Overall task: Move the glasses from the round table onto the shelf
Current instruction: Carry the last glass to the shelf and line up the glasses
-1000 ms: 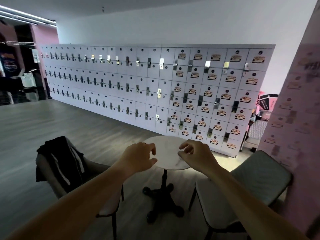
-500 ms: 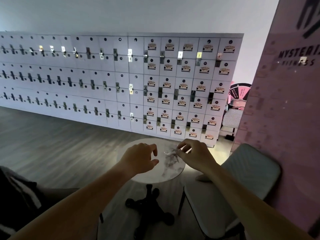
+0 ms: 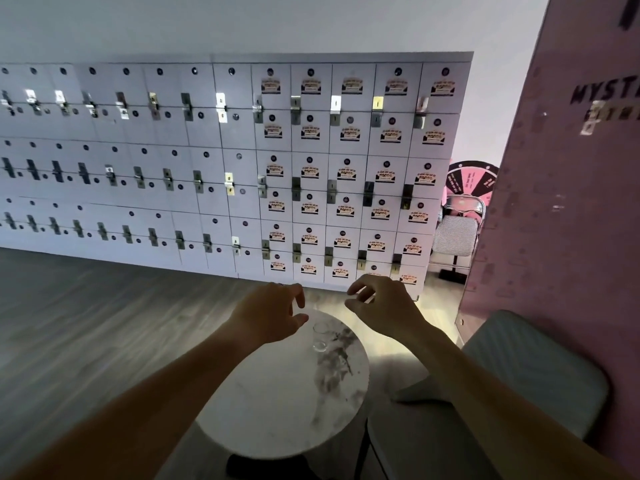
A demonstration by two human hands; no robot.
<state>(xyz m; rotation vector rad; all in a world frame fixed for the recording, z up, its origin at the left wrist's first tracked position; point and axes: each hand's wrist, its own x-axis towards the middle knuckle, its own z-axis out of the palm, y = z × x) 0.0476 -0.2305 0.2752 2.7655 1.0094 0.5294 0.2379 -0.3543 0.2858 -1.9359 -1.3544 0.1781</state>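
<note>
Left hand (image 3: 268,315): fingers loosely curled, empty, above far edge of table (image 3: 273,403). Right hand (image 3: 382,306): fingers loosely curled, empty, beyond table edge. Glass (image 3: 320,337): upright on table, between hands, untouched. Lockers (image 3: 242,161) behind. Chair (image 3: 512,382) right.

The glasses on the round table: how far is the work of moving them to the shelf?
Nothing looks done yet. One clear glass stands on the round table, untouched. In hand: the left hand and right hand hover above the table's far edge, fingers loosely curled, no grip on anything. Left to do: grasp the glass and carry it to a shelf, which is not visible in this view.
</note>
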